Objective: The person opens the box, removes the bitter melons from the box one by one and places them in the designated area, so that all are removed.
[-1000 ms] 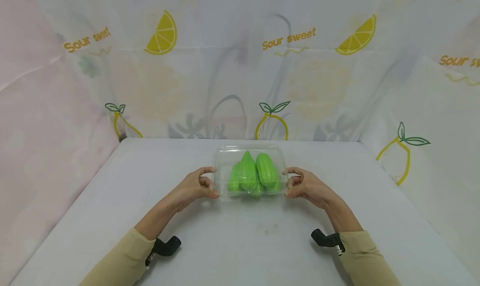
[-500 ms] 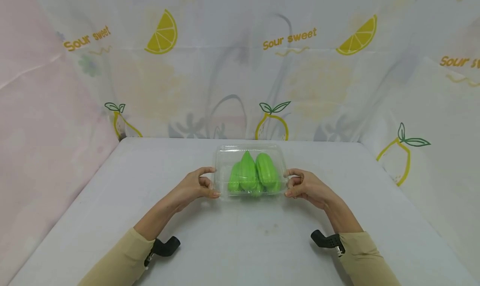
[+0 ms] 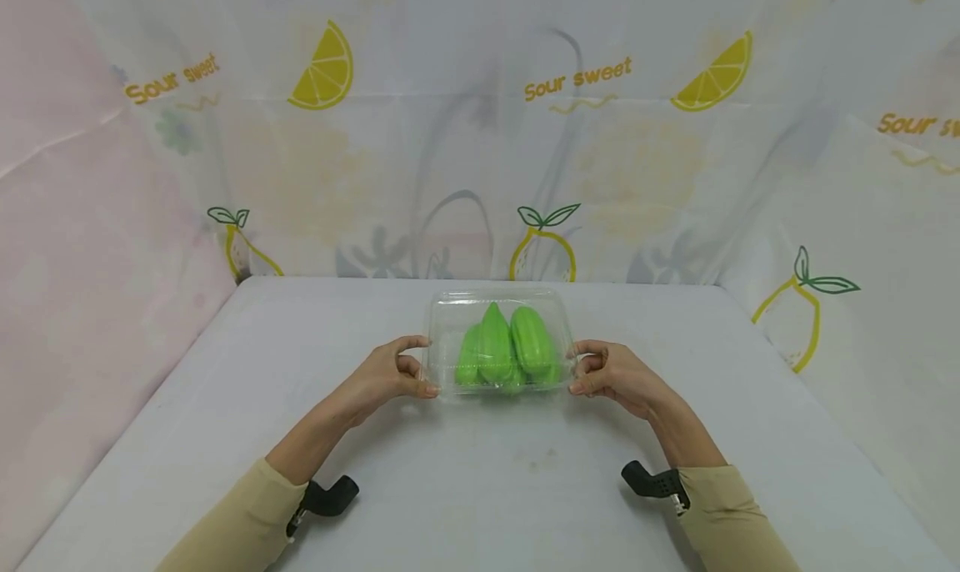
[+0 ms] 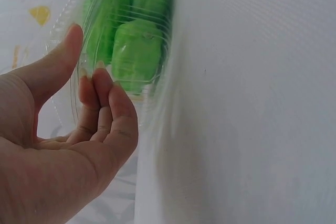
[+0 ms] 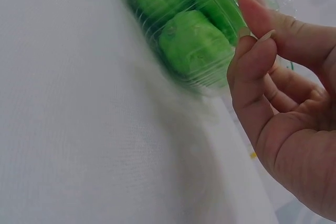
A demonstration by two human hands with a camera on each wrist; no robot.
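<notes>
A lidded, clear plastic clamshell box (image 3: 442, 305) is near the far edge of the white table, with several bright green, ribbed, oblong fruits or vegetables (image 3: 532, 338) inside. At its left end, my left hand (image 3: 386, 374) pinches the edge, thumb at the front corner and forefinger higher up the side. Mirroring it, my right hand (image 3: 618, 376) grips the right end. In the left wrist view the thumb (image 4: 65, 51) lies along the box's rim while the curled fingers sit by its wall. From the right wrist, rounded ends of the green pieces (image 5: 191, 43) show through the ridged plastic.
White cloth covers the table (image 3: 480, 489), with faint stains in front of the box. A lemon-printed curtain (image 3: 465, 138) rises right behind the table's back edge, and more cloth hangs at both sides. Black wrist mounts (image 3: 330, 495) stick out from both sleeves.
</notes>
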